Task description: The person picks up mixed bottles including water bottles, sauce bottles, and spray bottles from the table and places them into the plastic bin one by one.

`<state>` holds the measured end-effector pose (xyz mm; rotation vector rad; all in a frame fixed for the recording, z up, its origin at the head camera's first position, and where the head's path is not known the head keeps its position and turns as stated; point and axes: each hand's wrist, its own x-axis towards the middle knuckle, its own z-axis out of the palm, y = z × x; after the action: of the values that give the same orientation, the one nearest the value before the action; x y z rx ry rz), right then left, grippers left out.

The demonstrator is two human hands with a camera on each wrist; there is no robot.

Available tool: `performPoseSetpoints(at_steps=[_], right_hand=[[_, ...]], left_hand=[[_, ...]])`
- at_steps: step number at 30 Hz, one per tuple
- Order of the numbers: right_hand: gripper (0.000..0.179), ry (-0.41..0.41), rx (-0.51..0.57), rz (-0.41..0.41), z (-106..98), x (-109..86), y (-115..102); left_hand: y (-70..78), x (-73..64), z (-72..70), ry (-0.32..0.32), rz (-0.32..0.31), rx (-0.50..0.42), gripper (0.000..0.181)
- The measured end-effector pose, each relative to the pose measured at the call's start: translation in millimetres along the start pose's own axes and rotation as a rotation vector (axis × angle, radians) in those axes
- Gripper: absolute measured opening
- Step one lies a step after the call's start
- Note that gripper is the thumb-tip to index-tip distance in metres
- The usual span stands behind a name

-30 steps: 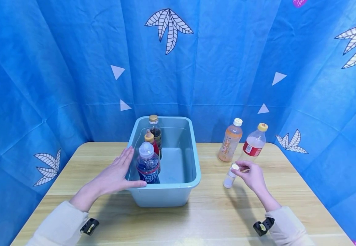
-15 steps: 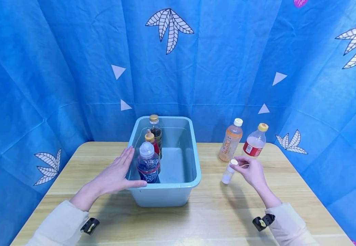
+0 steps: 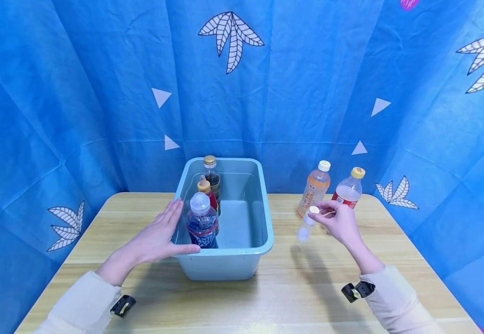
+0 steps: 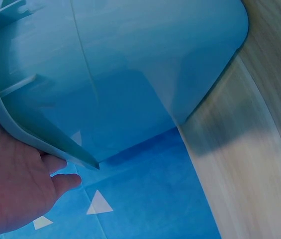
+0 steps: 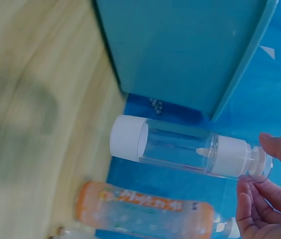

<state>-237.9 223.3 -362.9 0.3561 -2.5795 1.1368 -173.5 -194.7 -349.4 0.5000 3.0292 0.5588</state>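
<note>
A small clear cosmetic bottle (image 5: 180,147) with white bands and a clear cap is off the table, tilted. My right hand (image 3: 343,223) pinches it at its cap between thumb and fingers. On the rim of a light blue plastic tub (image 3: 225,266) rests my left hand (image 3: 151,239); its fingers lie straight along the left side and the thumb along the near edge. Inside the tub, along its left wall, stand a blue-labelled bottle (image 3: 202,227), a squeeze bottle with a yellow nozzle cap (image 3: 203,186) and a dark bottle with a gold cap (image 3: 212,178).
Behind the right hand stand an orange-labelled drink bottle (image 3: 314,188) and a red-labelled bottle with a yellow cap (image 3: 349,190). The wooden table (image 3: 262,301) ends against a blue patterned curtain (image 3: 292,93).
My right hand has lifted the cosmetic bottle off the table and carried it slightly up and to the left. My left hand stays on the tub rim.
</note>
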Motion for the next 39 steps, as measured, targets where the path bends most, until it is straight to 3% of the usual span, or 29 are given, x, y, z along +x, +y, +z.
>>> performPoseSetpoints(at_steps=[12, 21, 31, 39], right_hand=[[0.028, -0.011, 0.004, -0.105, -5.4, 16.5, -25.6], [0.03, -0.051, 0.028, -0.111, -8.6, 28.8, -45.6], [0.029, -0.033, -0.001, -0.169, -14.2, 38.6, -67.4], [0.032, -0.042, -0.023, -0.15, -20.1, 47.5, -82.5]], left_hand=[[1.3, 0.8, -0.2, 0.0, -0.002, 0.003, 0.115], [1.1, 1.6, 0.8, -0.001, -0.009, 0.001, 0.115], [-0.1, 0.9, 1.3, -0.003, -0.015, 0.001, 0.115], [0.2, 0.5, 0.5, -0.006, -0.012, 0.0, 0.115]])
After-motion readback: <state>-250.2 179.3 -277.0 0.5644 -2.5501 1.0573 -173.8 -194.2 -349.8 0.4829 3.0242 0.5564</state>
